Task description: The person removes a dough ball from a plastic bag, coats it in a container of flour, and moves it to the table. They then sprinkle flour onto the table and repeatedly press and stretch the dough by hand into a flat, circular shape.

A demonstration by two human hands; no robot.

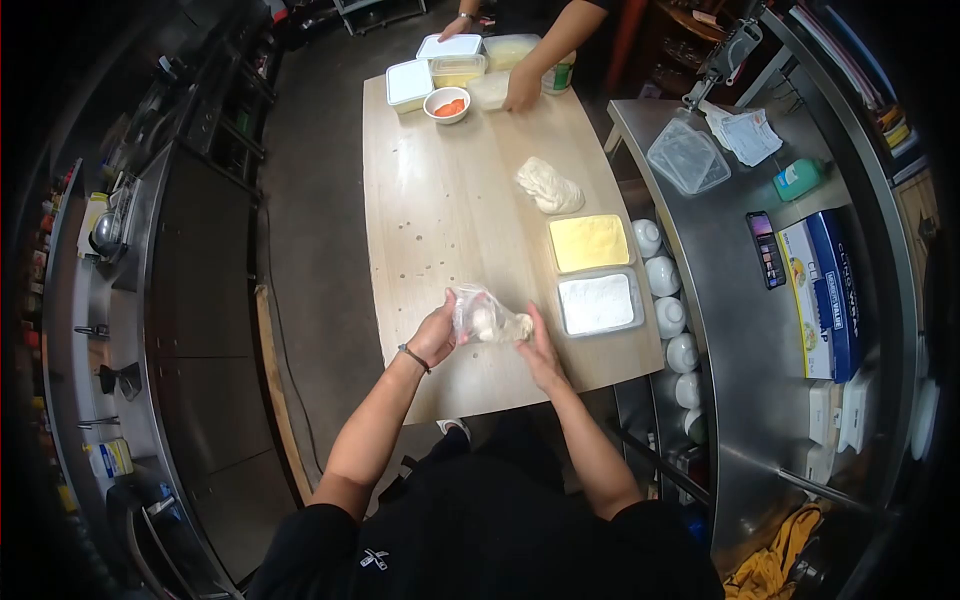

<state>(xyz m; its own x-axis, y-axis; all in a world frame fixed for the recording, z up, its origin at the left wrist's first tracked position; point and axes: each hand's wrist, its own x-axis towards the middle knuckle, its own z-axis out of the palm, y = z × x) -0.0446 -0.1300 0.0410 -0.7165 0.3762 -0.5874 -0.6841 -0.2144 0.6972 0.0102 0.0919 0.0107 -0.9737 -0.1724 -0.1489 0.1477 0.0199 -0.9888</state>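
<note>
Above the near part of the wooden table, a clear plastic bag (466, 303) holds a pale lump of dough (505, 327), part of which sticks out at the right. My left hand (436, 332) is closed on the bag's left side. On the other side, my right hand (541, 352) has its fingers wrapped against the protruding dough. A larger piece of dough (549, 188) lies farther up the table. To the right of my hands sit a container of yellow powder (590, 243) and a container of white powder (599, 303).
Across the table (430, 200), a co-worker's hand (522, 92) reaches among lidded tubs (409, 84) beside a bowl with orange pieces (447, 105). White bowls (671, 317) line a shelf on the right. A steel counter (720, 330) holds a phone (766, 250) and a cling wrap box (836, 290).
</note>
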